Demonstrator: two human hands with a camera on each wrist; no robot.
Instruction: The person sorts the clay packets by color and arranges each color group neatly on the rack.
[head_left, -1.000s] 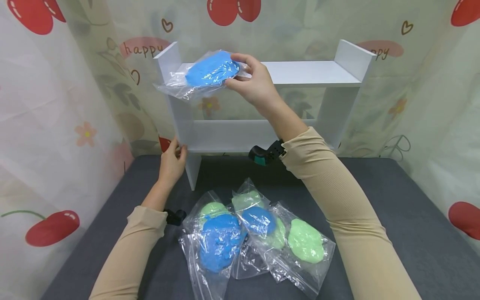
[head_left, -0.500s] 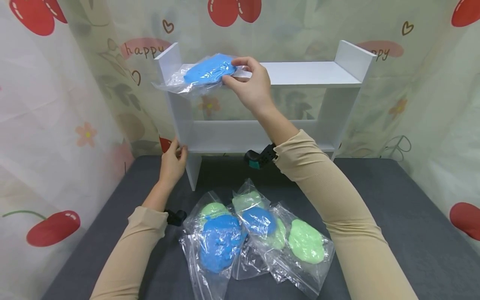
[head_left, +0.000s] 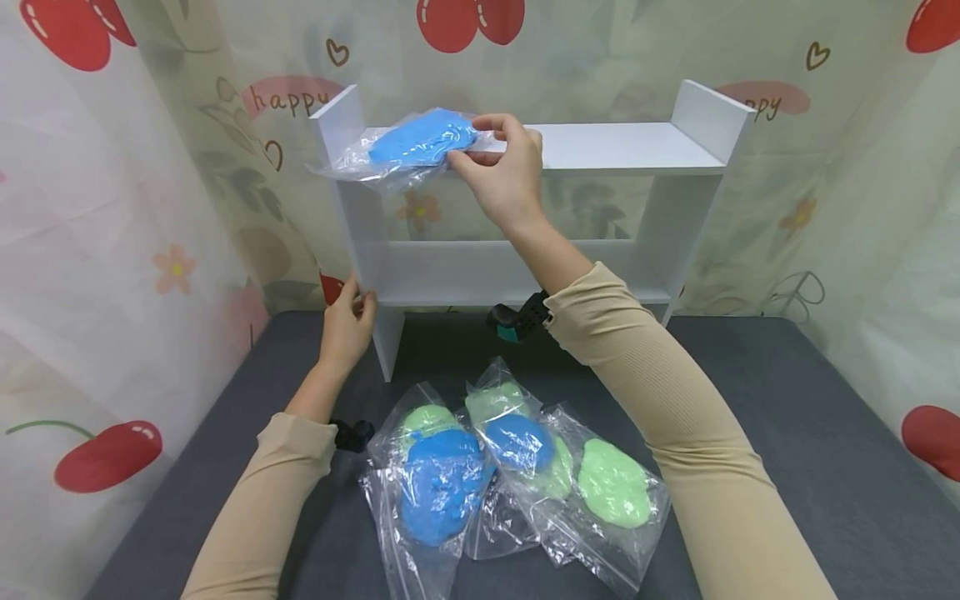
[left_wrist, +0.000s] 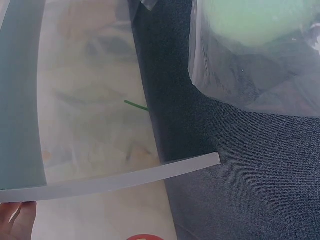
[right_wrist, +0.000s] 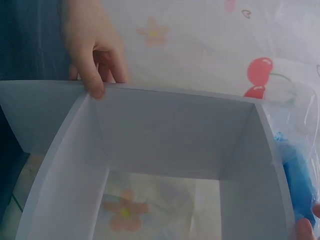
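Curtained corner with a dark tabletop

A printed curtain (head_left: 112, 208) with cherries, flowers and "happy" lettering hangs on the left, far and right sides around the dark grey table (head_left: 787, 417).

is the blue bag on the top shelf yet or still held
Both: the blue bag lies on the top shelf at its left end, while the right hand still pinches its edge.

"happy" reads in brown script on a pink patch of the curtain (head_left: 150, 208), upper left of the head view, and again at upper right, half hidden behind the shelf (head_left: 615, 146). No other writing shows.
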